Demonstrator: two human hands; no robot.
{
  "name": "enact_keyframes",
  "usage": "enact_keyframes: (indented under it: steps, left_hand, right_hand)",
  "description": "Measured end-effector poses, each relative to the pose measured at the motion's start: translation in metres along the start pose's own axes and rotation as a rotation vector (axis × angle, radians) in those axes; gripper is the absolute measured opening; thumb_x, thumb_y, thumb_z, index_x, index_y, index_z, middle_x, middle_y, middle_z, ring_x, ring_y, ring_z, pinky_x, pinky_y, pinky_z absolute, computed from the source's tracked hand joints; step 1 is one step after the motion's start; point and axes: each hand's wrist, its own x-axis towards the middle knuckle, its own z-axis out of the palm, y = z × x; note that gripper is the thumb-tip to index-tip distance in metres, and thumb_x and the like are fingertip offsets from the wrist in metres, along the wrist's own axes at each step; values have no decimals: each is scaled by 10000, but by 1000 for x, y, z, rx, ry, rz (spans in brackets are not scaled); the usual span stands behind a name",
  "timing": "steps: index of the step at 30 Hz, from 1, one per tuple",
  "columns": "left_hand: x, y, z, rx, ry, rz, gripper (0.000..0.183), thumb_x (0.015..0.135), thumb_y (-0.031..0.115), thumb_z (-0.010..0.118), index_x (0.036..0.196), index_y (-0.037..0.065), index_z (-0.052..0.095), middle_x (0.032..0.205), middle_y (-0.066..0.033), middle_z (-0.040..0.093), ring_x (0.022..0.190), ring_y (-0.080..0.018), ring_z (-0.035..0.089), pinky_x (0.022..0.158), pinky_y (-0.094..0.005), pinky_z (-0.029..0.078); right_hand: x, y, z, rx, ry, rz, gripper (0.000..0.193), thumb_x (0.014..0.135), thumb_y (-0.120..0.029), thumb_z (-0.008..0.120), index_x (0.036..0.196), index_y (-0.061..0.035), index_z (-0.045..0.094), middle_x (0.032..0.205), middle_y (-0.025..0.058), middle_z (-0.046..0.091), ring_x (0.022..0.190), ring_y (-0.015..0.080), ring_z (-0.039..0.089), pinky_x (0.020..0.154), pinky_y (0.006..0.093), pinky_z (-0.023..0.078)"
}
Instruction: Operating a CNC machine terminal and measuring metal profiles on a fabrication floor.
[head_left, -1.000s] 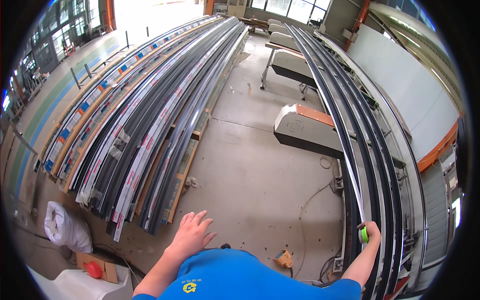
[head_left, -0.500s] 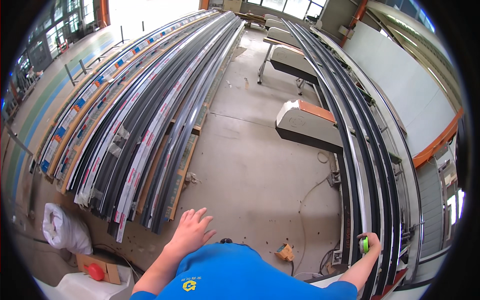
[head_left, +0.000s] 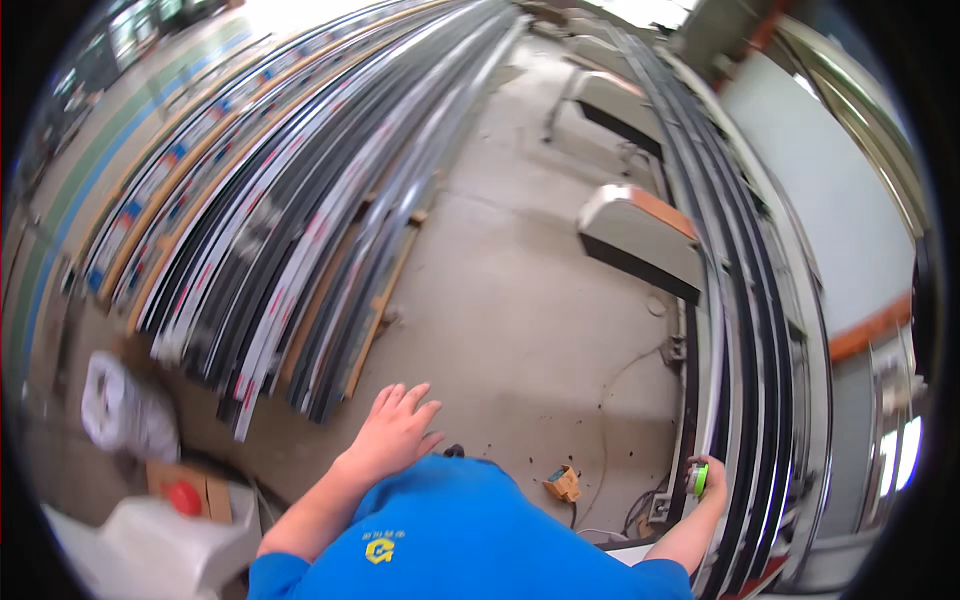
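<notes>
Grey floor point(head_left: 540, 250) across the middle, left of the right-hand grip and well beyond it. Long dark bars point(head_left: 752, 360) run lengthwise just beside the grip, on its right and forward of it. Ahead and left of the grip, pale housings point(head_left: 645, 245) with orange tops jut over the floor. Far left, a broad stack point(head_left: 300, 230) of long profiles; nearer, a white sack point(head_left: 130, 410) and a carton point(head_left: 216, 495) with a red object point(head_left: 184, 497). Small cardboard scrap point(head_left: 563, 484) on the floor left of the grip, thin cable point(head_left: 607, 430) between. White panel point(head_left: 800, 170) beyond the bars. Far parts blurred.

Left hand point(head_left: 398, 430): forearm angled up and inward, palm down, fingers spread, holding nothing, above the floor in front of the blue shirt point(head_left: 470, 535).

Right hand point(head_left: 709, 487): arm reaching out to the right, fingers curled around a green reel point(head_left: 698, 480). Reel sits within the grip, green face toward the left. Pale strip point(head_left: 712, 400) runs from the grip forward along the nearest bar. Exact joint of strip and reel too small to tell.
</notes>
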Motion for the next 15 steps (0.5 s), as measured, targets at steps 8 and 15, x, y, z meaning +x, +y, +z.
enact_keyframes:
  steps: [8,15]
  left_hand:
    - [-83,-5,7,5,107,-301,527,958,412,703,1337,50,650,1496,-223,533,1380,-432,486,1197,-538,347]
    - [-168,11,21,-106,206,-609,535,974,408,687,1357,39,626,1476,-228,544,1342,-406,527,1163,-510,397]
  right_hand:
    - [-34,-27,201,-29,-237,123,743,898,-822,558,1035,-103,688,718,75,657,614,258,640,560,423,502]
    - [-183,-32,444,-379,-621,89,626,895,-607,723,1289,-126,654,1107,152,693,945,277,667,798,406,532]
